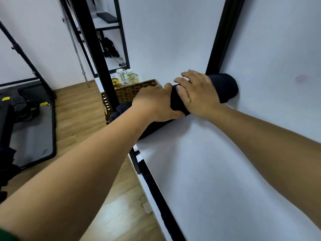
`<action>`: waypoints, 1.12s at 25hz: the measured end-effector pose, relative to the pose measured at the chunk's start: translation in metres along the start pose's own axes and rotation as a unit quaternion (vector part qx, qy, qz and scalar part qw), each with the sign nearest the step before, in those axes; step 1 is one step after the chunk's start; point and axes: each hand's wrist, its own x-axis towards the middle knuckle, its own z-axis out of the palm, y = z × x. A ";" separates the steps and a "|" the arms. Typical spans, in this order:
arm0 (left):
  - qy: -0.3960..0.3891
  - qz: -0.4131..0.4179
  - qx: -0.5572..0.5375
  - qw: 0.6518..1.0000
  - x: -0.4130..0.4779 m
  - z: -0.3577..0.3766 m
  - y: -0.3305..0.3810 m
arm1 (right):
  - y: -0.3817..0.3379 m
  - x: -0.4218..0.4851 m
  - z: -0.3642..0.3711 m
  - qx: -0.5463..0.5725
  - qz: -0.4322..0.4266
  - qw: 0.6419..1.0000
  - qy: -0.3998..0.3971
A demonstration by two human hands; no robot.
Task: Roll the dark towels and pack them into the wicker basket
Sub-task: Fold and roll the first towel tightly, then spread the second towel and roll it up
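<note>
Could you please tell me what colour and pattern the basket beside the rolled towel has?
The wicker basket is tan-brown with a checkered weave; the head view shows it.

Bare white tabletop (pixel 208 162) gives room nearby; a black post (pixel 101 66) fronts the wicker basket (pixel 135 89), seemingly part-filled.

1. Your white desk (pixel 217 171) runs from the near right to the far left, with a black edge along its left side.
2. A rolled dark towel (pixel 224 87) lies across its far part, the right end against the white wall (pixel 278 66).
3. The wicker basket (pixel 132 92) sits at the far left, beside the roll.
4. Glass bottles (pixel 124 78) stand just beyond the basket.
</note>
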 end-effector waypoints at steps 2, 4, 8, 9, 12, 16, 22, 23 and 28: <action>0.007 0.013 0.001 1.000 -0.002 0.003 0.002 | -0.019 -0.031 -0.003 0.042 0.084 0.995 -0.027; 0.001 0.022 -0.003 1.000 -0.005 0.004 0.000 | -0.038 -0.085 0.002 0.103 0.140 0.982 -0.076; 0.044 0.118 0.131 0.983 -0.030 -0.009 0.012 | -0.060 -0.159 -0.021 0.028 0.171 0.958 -0.227; 0.067 0.148 0.118 0.980 -0.047 -0.009 0.021 | -0.069 -0.170 -0.028 0.016 0.182 0.957 -0.225; 0.051 0.205 -0.110 0.971 -0.126 0.020 0.043 | -0.097 -0.204 -0.044 -0.004 0.207 0.955 -0.214; -0.009 0.218 -0.182 0.959 -0.217 0.064 0.034 | -0.134 -0.252 -0.062 -0.003 0.249 0.943 -0.221; 0.017 0.184 -0.234 0.955 -0.259 0.081 0.016 | -0.197 -0.322 -0.073 -0.082 0.235 0.952 -0.181; 0.010 0.176 -0.257 0.950 -0.269 0.086 0.016 | -0.209 -0.338 -0.071 -0.118 0.218 0.955 -0.162; -0.163 0.104 -0.288 0.938 -0.328 0.148 0.001 | -0.264 -0.428 -0.025 -0.029 0.145 0.973 -0.178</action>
